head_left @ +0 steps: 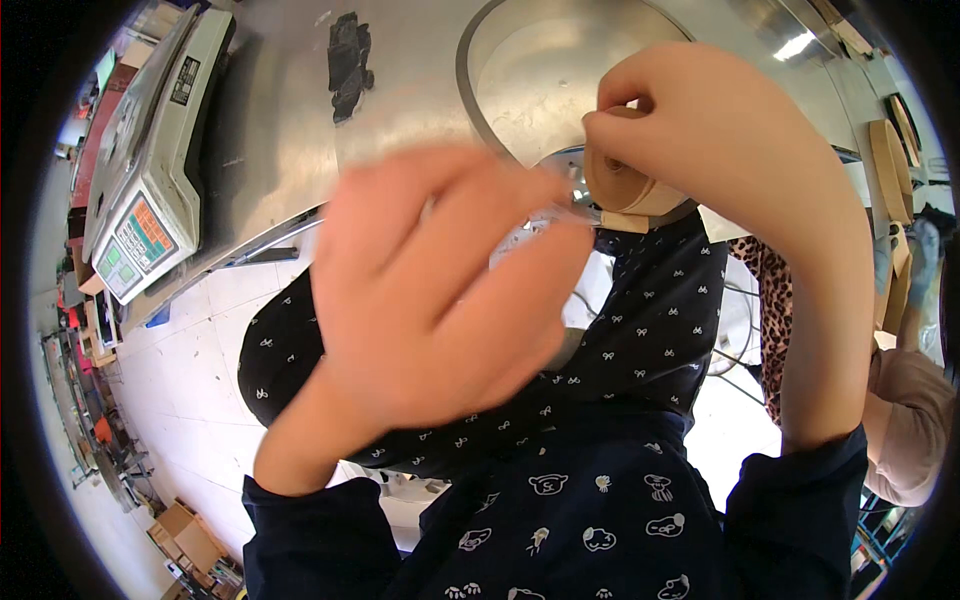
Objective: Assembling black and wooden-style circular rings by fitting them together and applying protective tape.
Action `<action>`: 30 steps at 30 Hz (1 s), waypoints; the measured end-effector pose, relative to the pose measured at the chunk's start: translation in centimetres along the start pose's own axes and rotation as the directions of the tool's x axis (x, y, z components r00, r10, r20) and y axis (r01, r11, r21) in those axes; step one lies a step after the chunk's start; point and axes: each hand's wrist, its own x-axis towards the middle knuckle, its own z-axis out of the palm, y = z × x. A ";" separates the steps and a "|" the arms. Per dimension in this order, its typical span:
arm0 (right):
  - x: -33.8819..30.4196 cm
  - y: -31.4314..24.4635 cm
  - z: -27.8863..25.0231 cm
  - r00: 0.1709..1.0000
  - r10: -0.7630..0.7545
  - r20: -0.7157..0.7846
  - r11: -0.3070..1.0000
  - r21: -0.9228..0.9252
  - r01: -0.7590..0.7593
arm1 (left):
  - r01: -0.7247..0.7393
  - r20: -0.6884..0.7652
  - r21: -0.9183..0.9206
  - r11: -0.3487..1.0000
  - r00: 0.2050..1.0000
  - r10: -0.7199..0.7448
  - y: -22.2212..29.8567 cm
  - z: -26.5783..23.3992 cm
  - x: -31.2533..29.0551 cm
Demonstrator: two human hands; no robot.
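Observation:
My left hand [440,290] is large in the middle of the view and smeared by motion. Its fingers are curled, with thumb and forefinger brought together. Something small and shiny shows by their tips, too blurred to name. To its right, my right hand [690,115] bends down over a tan tape roll [615,180], its fingers curled at the roll's upper edge. A short tan end [625,222] sticks out under the roll, close to my left fingertips. My left hand hides part of the table edge and my lap.
On the metal table [270,120] lie a large dark-rimmed ring [468,75] and a black tape patch [347,65]. A white weighing scale [150,215] stands at the left. Another person's arm [905,430] shows at the right. Cardboard boxes [190,540] lie on the floor, lower left.

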 end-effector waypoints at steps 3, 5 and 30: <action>0.6 -0.4 0.0 0.985 -0.167 -0.051 0.986 -0.018 0.166 | 0.451 0.458 -0.585 0.674 0.870 -0.184 2.8 0.2 -3.4; 1.3 -1.6 -0.7 0.986 -0.115 0.122 0.953 -0.267 0.144 | 0.858 0.886 -0.458 -0.233 0.416 -0.206 5.1 2.7 -6.2; 0.1 -0.6 1.3 0.958 -0.130 -0.257 0.913 -0.408 0.015 | -0.078 0.548 -0.393 -0.916 0.780 -0.301 0.5 18.5 -5.5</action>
